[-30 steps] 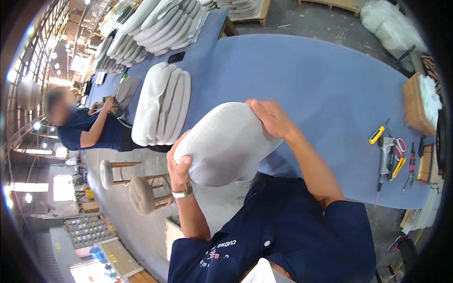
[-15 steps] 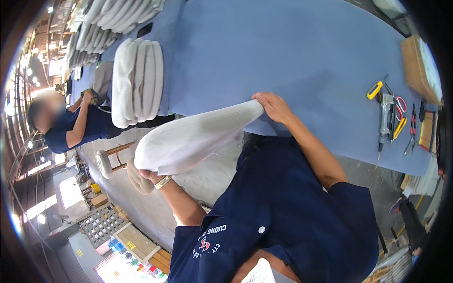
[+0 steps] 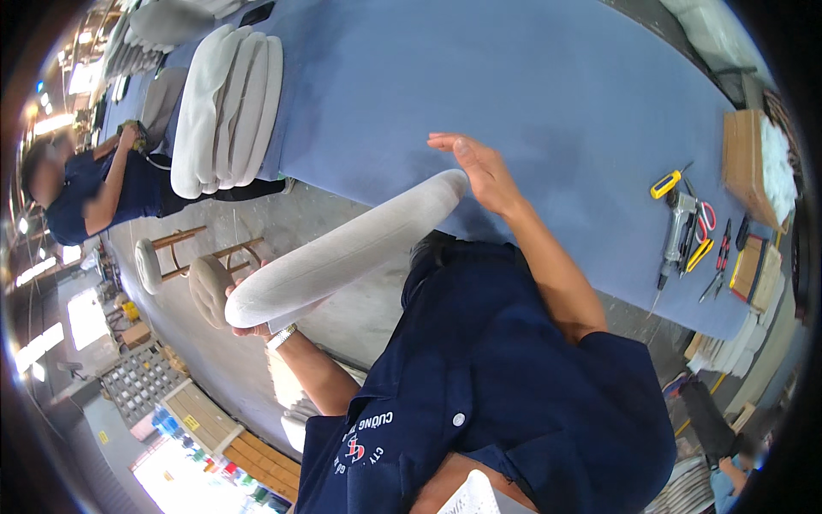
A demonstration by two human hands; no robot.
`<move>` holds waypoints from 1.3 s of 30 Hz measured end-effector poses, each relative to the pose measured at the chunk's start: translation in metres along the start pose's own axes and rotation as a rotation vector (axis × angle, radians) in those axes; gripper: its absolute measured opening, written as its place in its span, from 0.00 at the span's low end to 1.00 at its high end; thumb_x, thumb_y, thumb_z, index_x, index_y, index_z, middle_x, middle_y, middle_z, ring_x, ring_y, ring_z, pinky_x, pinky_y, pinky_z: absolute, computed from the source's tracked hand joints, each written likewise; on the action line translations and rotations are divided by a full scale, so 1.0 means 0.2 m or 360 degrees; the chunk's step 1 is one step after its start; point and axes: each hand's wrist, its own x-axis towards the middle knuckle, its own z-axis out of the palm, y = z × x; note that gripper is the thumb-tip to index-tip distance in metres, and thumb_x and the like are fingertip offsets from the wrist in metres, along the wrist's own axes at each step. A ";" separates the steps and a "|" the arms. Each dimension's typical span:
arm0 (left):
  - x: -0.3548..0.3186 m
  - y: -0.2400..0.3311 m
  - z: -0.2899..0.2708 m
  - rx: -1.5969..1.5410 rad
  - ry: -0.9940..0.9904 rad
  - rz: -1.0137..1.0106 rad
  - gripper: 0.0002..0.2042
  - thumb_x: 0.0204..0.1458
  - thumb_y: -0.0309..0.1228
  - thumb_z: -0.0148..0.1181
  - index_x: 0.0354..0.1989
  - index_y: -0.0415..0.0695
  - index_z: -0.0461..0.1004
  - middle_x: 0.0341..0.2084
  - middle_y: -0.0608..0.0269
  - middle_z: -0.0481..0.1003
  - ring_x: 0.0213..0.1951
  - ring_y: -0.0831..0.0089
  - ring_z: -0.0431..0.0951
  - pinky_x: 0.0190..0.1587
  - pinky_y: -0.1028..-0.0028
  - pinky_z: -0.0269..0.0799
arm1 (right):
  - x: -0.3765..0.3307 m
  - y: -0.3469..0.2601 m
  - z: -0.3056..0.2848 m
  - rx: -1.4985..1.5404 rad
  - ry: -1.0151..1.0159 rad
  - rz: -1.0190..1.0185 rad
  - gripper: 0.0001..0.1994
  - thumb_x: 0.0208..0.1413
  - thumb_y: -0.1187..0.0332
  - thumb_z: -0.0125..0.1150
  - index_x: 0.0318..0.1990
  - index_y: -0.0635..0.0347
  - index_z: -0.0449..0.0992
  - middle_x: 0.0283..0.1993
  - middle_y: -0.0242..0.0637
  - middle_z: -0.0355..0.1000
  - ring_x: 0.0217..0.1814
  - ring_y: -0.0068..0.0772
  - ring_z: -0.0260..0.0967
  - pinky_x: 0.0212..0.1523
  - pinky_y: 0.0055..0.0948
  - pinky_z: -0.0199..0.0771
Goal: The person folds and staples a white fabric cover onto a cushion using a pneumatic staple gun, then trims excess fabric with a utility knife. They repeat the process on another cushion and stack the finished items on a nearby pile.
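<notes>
A light grey, fabric-covered cushion hangs aslant in front of my body, beside the edge of the blue-covered table. Its narrow seamed side now faces up. My left hand grips its lower left end, the fingers partly hidden by the padding. At the other end my right hand is open, fingers stretched out and palm turned toward the cushion's tip. Whether that wrist touches the tip I cannot tell.
Similar grey cushions stand in a row on the table's left. A screwdriver, an air tool, scissors and pliers lie at the right, near a cardboard box. Padded stools stand on the floor. A co-worker works at far left.
My right hand has let go of the cushion's upper end and opened. The cushion has turned from its broad face to its narrow side, still in my left hand.
</notes>
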 end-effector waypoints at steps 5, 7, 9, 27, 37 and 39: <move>0.17 -0.08 0.45 0.0486 0.0074 -0.0273 0.46 0.44 0.67 0.68 0.65 0.45 0.70 0.58 0.45 0.76 0.58 0.47 0.77 0.63 0.44 0.70 | 0.00 -0.70 0.02 0.0034 -0.0004 -0.1038 0.18 0.58 0.61 0.60 0.50 0.63 0.81 0.58 0.48 0.78 0.58 0.49 0.76 0.61 0.44 0.71; 0.33 -0.12 0.82 0.0908 0.0145 -0.0430 0.47 0.43 0.66 0.69 0.64 0.39 0.72 0.54 0.41 0.78 0.54 0.50 0.80 0.60 0.53 0.75 | -0.04 -0.94 0.04 -0.0254 -0.0077 -0.1329 0.17 0.58 0.61 0.61 0.49 0.60 0.82 0.56 0.45 0.79 0.57 0.46 0.76 0.64 0.44 0.68; 0.54 -0.18 1.14 0.0832 -0.0072 -0.0550 0.43 0.47 0.61 0.69 0.62 0.36 0.73 0.53 0.44 0.79 0.54 0.58 0.80 0.59 0.61 0.75 | -0.03 -1.05 0.10 -0.0472 -0.0102 -0.1525 0.16 0.58 0.59 0.63 0.49 0.57 0.83 0.54 0.41 0.80 0.56 0.41 0.77 0.65 0.44 0.65; 0.25 -0.96 0.90 0.1923 -0.0301 -0.0993 0.23 0.73 0.42 0.44 0.46 0.33 0.81 0.26 0.52 0.83 0.28 0.66 0.80 0.43 0.66 0.77 | 0.19 -0.82 -0.29 -0.1007 0.0855 -0.1438 0.09 0.62 0.70 0.55 0.34 0.59 0.83 0.35 0.38 0.80 0.38 0.42 0.76 0.52 0.38 0.68; 0.50 -1.01 1.30 0.1578 -0.0463 0.0106 0.30 0.63 0.39 0.61 0.69 0.35 0.65 0.64 0.38 0.70 0.64 0.49 0.73 0.66 0.60 0.67 | 0.33 -0.68 -0.57 -0.0759 0.1245 -0.1057 0.19 0.71 0.63 0.49 0.33 0.63 0.82 0.29 0.37 0.78 0.31 0.28 0.72 0.35 0.30 0.70; 0.41 -1.14 1.13 0.1539 -0.0552 -0.0340 0.31 0.62 0.40 0.62 0.70 0.35 0.64 0.63 0.37 0.71 0.65 0.49 0.72 0.66 0.59 0.67 | 0.35 -0.67 -0.64 -0.0687 0.1275 -0.1110 0.20 0.72 0.62 0.49 0.32 0.64 0.81 0.28 0.35 0.77 0.30 0.26 0.71 0.34 0.29 0.69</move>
